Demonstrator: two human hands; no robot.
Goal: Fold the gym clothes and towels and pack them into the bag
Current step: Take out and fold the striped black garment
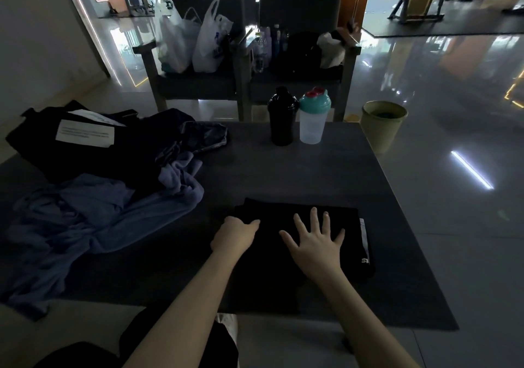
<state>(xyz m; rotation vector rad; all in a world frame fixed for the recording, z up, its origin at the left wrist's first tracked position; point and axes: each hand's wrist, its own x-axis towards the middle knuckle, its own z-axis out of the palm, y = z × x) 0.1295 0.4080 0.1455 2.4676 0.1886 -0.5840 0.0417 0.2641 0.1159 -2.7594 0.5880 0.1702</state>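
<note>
A folded black garment (272,257) with a white side stripe lies near the front of the dark table (283,169). My right hand (314,243) presses flat on it with fingers spread. My left hand (235,234) grips the garment's left edge with curled fingers. A blue towel (99,220) lies crumpled at the left, spilling over the table's edge. Behind it sits a heap of dark clothes (119,146) with a white label on top. A black bag (303,53) rests on the right chair beyond the table.
A black shaker bottle (282,116) and a clear one with a teal lid (313,116) stand at the table's far edge. Two chairs behind hold white plastic bags (192,38) and bottles. A green bin (382,125) stands on the floor at right.
</note>
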